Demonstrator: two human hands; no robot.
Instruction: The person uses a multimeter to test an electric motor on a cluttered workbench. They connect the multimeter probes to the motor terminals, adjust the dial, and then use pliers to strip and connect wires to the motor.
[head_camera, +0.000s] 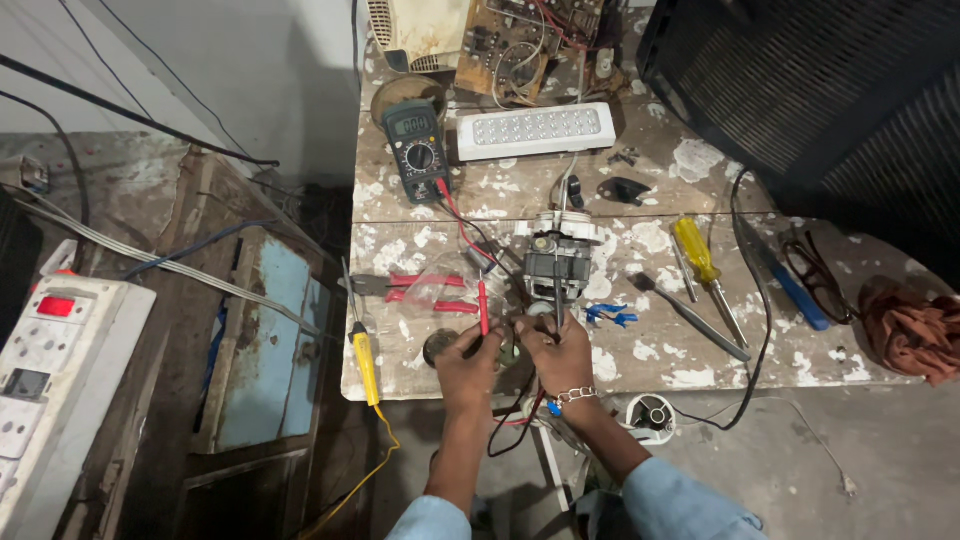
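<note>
1. I'm looking down on a paint-splashed wooden worktop (650, 355), and both hands are in close at its near edge.
2. The left hand (468, 362) has its grip pinched around the slim red multimeter probe (482, 305), tip pointing down towards the fingers.
3. The right hand (555, 350), with a beaded bracelet at the wrist, is clenched on the dark probe (558, 310), held upright just in front of the small grey electric motor with a white plastic end frame (558, 250).
4. The two probe tips come together low between the hands; what exactly they touch is hidden by the fingers, so I can't tell.
5. The motor sits mid-worktop, just beyond the knuckles, with red and black leads running back to the dark green digital multimeter (418, 150), which is switched on; its display is too small to make out.
6. My judgement: meter connected and probes in hand, so testing looks under way; a reading has yet to be taken.
7. Lying unused: red-handled pliers (415, 288) to the left, a yellow-handled tester screwdriver (364, 360) at the left edge, a yellow-handled screwdriver (700, 258) to the right, and a white rectangular LED lamp (536, 130) at the back.
</note>
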